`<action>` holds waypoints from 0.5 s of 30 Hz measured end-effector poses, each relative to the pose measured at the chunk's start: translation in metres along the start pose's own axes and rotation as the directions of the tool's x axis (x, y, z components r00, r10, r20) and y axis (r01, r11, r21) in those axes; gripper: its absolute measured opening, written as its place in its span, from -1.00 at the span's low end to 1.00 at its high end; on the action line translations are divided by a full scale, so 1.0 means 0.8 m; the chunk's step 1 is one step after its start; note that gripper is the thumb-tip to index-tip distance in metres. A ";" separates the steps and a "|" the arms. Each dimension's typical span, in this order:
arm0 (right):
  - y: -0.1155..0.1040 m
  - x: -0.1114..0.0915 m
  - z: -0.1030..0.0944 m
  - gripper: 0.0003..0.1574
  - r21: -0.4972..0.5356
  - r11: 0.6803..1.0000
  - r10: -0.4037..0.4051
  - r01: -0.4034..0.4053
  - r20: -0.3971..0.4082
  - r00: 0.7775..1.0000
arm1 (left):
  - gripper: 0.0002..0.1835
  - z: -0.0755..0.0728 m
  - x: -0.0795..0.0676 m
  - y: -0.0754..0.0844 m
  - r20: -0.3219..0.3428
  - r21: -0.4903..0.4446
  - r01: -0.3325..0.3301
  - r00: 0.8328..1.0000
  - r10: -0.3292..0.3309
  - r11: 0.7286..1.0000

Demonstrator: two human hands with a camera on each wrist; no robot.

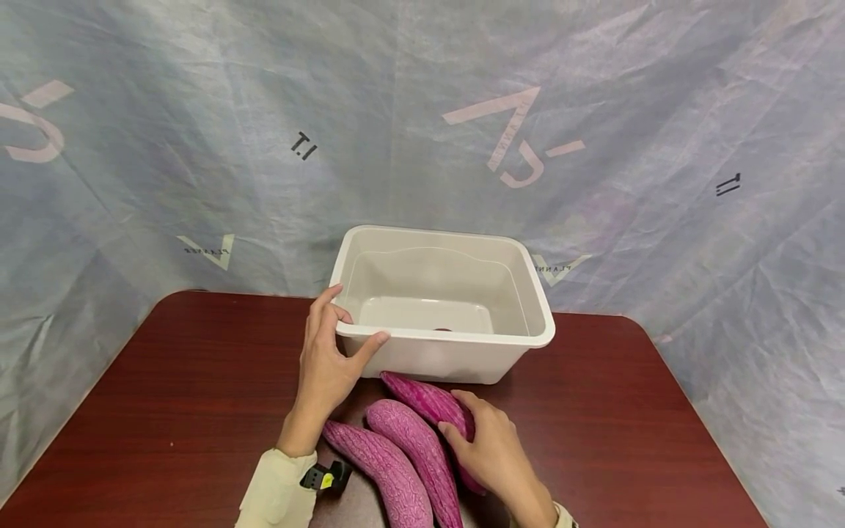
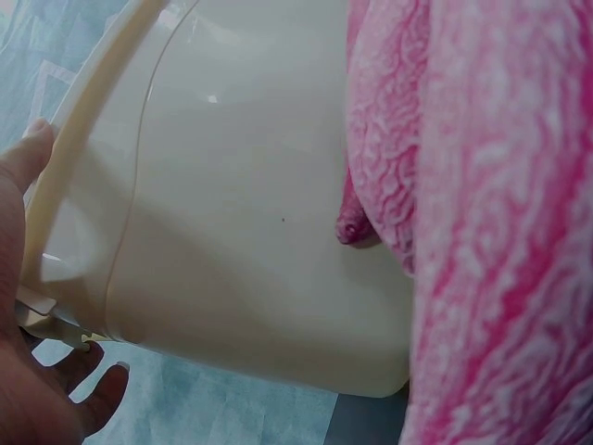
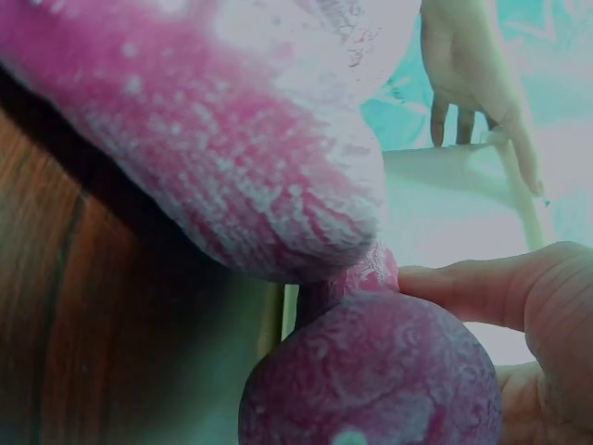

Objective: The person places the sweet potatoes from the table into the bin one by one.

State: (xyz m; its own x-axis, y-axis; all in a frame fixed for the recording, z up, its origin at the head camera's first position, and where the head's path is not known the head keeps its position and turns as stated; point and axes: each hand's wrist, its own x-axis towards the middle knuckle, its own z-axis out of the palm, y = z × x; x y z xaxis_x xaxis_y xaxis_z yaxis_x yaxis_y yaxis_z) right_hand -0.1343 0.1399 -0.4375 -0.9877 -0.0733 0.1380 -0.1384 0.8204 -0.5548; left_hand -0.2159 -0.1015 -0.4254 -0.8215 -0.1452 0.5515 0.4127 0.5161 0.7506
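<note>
Where the worktop comes nearest to me, two paler purple vegetables, a left one and a middle one, lie side by side, left of my right grip. On my left cuff sits a black wrist device whose yellow label is too small to read. My right grip is curled over the darker purple vegetable, thumb on its left side and fingers on its right; its far tip lies just in front of the white tub. My left grip pinches the tub's near left corner, fingers at the left rim and thumb at the near rim. Farthest off, the grey cloth carries black T and I letters at left and right, large pink characters, and pale V marks with mirrored lettering, the left one reading PLANNER.
</note>
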 end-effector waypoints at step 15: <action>-0.009 -0.005 -0.017 -0.44 -0.019 0.999 -0.037 0.036 -0.040 0.999 | -0.42 0.001 0.001 -0.001 0.002 -0.005 0.002 1.000 -0.002 1.000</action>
State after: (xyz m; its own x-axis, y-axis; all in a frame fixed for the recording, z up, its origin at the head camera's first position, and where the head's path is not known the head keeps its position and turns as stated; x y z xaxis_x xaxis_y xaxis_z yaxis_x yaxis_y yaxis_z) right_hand -0.1286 0.1421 -0.4231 -0.9783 -0.0811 0.1907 -0.1727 0.8277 -0.5340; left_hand -0.2169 -0.1016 -0.4261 -0.8232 -0.1448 0.5490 0.4128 0.5112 0.7538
